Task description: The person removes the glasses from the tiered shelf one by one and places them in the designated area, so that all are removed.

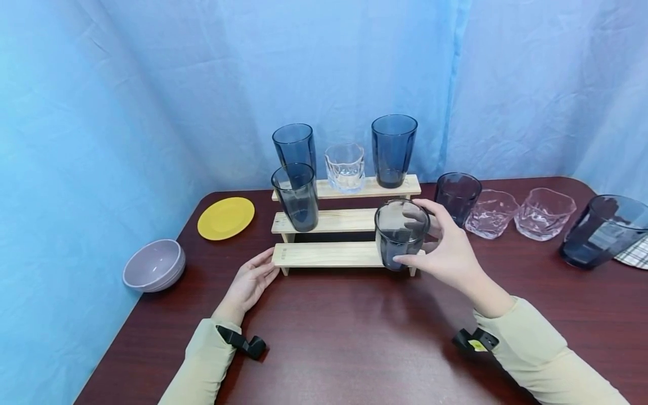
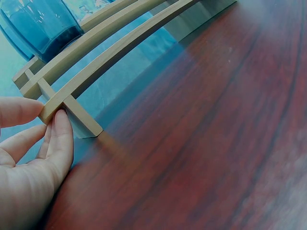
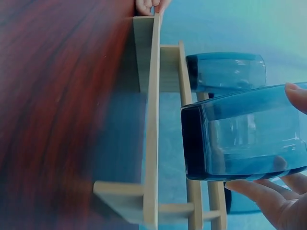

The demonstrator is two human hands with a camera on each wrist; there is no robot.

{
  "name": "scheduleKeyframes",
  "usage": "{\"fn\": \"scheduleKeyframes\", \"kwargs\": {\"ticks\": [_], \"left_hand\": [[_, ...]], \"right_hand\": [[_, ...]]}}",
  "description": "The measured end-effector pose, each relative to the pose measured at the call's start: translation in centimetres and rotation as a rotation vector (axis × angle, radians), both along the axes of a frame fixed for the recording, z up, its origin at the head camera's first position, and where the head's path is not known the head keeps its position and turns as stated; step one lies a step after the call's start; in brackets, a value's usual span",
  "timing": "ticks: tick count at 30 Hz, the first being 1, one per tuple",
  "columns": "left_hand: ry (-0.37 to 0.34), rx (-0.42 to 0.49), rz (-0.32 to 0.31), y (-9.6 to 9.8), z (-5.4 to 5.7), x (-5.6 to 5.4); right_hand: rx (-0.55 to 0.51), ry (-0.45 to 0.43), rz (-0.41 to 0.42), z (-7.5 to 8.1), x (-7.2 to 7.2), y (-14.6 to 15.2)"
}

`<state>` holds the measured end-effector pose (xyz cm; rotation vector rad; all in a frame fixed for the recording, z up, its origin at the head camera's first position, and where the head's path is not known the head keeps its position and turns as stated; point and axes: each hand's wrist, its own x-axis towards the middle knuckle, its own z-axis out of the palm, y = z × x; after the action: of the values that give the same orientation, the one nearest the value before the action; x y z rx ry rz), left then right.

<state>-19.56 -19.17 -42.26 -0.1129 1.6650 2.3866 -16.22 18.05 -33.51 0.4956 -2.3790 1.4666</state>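
My right hand [image 1: 453,256] grips a short smoky-blue drinking glass [image 1: 400,242] by its sides, thumb in front. In the right wrist view, the glass [image 3: 249,134] hangs with a gap between its base and the lowest board [image 3: 152,120]. The three-step wooden rack [image 1: 329,255] stands on the table. My left hand [image 1: 250,284] pinches the left end of that lowest board, thumb on one side and fingers underneath. A tall blue glass [image 1: 300,205] stands at the left of the middle step. The top step bears another tall blue glass [image 1: 296,140], a clear tumbler [image 1: 346,169] and a blue glass [image 1: 394,149].
Left of the rack lie a yellow plate [image 1: 226,218] and a lavender bowl [image 1: 154,267]. To its right stand a dark glass [image 1: 455,197], two clear tumblers [image 1: 544,214] and a larger dark glass [image 1: 599,236] beside a checked cloth [image 1: 639,253]. Blue curtains [image 1: 243,67] surround the table.
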Motion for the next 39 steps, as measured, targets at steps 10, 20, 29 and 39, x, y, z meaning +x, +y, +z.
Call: {"fn": "scheduleKeyframes", "kwargs": {"ticks": [10, 20, 29, 39], "left_hand": [[0.002, -0.002, -0.013, -0.1, 0.0, 0.0], [0.001, 0.013, -0.012, -0.1, 0.0, 0.0], [-0.009, 0.010, -0.012, 0.0, 0.0, -0.1], [-0.008, 0.009, -0.005, -0.1, -0.2, -0.2]], "right_hand": [[0.004, 0.007, -0.015, -1.0, 0.8, 2.4], [0.007, -0.020, -0.104, -1.2, 1.4, 5.1], [0.038, -0.055, -0.176, -1.2, 1.6, 7.4], [0.051, -0.085, -0.237, -1.6, 2.0, 10.1]]}}
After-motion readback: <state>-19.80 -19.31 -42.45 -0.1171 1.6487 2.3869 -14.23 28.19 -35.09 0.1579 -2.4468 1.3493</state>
